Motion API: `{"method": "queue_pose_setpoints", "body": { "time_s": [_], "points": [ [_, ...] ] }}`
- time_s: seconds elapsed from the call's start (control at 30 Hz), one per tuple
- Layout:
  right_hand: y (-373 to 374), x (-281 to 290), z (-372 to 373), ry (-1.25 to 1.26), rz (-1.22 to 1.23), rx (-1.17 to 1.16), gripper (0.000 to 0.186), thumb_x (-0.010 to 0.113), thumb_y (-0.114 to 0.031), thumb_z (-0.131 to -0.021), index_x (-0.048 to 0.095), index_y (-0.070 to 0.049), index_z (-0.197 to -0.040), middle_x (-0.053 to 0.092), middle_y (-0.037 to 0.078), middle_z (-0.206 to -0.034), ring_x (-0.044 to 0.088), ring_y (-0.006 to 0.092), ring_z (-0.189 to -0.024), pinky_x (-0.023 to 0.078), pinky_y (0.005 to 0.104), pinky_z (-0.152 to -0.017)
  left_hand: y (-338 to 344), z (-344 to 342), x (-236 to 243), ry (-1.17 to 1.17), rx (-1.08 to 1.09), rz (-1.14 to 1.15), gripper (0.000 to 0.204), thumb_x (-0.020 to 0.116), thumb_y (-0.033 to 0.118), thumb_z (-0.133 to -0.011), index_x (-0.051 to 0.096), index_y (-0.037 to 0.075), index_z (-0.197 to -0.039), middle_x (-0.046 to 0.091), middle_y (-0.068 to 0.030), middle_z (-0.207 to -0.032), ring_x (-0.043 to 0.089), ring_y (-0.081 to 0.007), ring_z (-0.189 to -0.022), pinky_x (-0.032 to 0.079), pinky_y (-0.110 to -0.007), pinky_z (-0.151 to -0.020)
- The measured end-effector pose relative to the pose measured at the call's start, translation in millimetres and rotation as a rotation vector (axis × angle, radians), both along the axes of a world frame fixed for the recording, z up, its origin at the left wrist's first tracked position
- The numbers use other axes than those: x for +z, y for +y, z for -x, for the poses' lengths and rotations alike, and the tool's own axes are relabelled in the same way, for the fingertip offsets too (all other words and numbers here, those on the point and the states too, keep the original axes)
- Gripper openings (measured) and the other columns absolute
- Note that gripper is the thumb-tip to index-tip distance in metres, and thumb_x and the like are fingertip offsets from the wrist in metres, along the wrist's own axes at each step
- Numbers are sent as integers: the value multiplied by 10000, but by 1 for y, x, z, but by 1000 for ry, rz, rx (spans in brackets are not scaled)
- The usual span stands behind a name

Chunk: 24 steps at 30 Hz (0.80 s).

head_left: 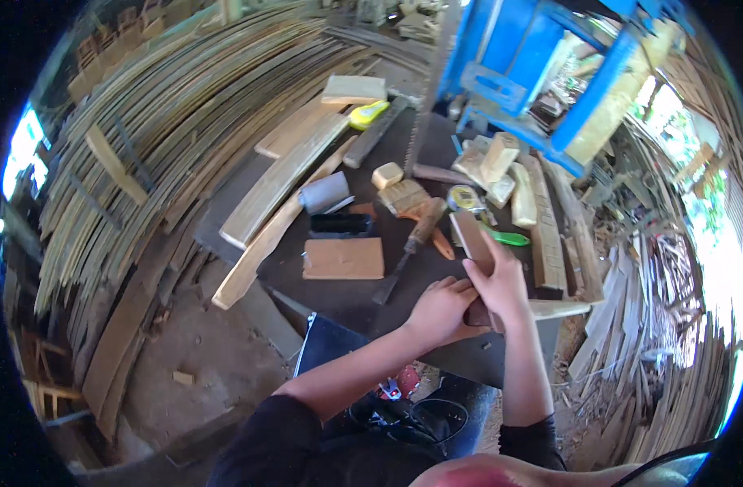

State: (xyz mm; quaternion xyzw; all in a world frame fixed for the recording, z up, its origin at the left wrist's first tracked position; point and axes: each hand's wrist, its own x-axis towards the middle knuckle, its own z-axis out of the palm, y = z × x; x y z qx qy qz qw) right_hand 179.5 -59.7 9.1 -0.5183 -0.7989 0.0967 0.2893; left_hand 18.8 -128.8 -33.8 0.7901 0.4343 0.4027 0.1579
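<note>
A flat reddish-brown wooden strip (473, 242) slants up and away between my hands, over the near right part of the dark table. My right hand (502, 282) is closed around its right side, with the thumb lying across its face. Lower on the strip, my left hand (445, 312) is closed against it, its fingers curled and partly hidden. Just left of the strip lie a chisel (421, 230) with a wooden handle and a wide brush (407, 197) with an orange handle. A tape measure (464, 198) and a bright green handle (512, 239) are beyond my right hand.
On the dark table (306, 297) are a brown block (344, 258), a black box (342, 225), a grey roll (324, 192) and long boards (286, 178). A thin upright saw blade (420, 130) and a blue machine (501, 57) stand at the back. Stacked planks (176, 105) fill the left.
</note>
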Motion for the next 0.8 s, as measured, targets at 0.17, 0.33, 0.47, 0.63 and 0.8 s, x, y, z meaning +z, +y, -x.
{"method": "queue_pose_setpoints", "body": {
  "time_s": [0.17, 0.33, 0.47, 0.63, 0.8],
  "points": [
    [-41, 1, -7, 70, -90, -37, 607, 758, -302, -952, 609, -39, -1479, 751, 217, -1165, 731, 426, -1057, 577, 512, -949, -11, -3, 10, 89, 146, -51, 536, 908, 428, -670, 736, 100, -1057, 706, -73, -1088, 707, -300, -1004, 568, -475, -854],
    [-75, -10, -29, -104, -260, -101, 628, 739, -316, -967, 586, -23, -1501, 740, 211, -1184, 704, 391, -1116, 487, 527, -1061, -8, -5, 6, 45, 59, -30, 486, 900, 398, -701, 722, 100, -1040, 658, -70, -1036, 670, -307, -1017, 551, -472, -875],
    [-53, -11, -18, -107, -237, -160, 609, 726, -312, -977, 591, -14, -1491, 737, 221, -1128, 705, 392, -1071, 491, 525, -1056, -7, -5, 6, 64, 9, -28, 501, 905, 365, -715, 704, 64, -1062, 654, -94, -1061, 648, -320, -1055, 551, -483, -904],
    [-1, 5, 11, -158, -123, -151, 577, 733, -398, -966, 651, -101, -1454, 758, 248, -1094, 728, 432, -1035, 569, 513, -961, -8, -3, 7, -4, -41, -42, 567, 927, 318, -700, 697, 23, -1125, 682, -150, -1108, 645, -370, -1024, 550, -473, -950],
    [11, 4, 16, -222, -111, -119, 577, 697, -463, -978, 656, -141, -1456, 765, 215, -1140, 729, 406, -1093, 554, 525, -989, -5, -3, 7, 13, -14, -35, 571, 926, 332, -694, 695, 30, -1119, 686, -142, -1115, 655, -369, -1015, 559, -475, -932]
  ]
}}
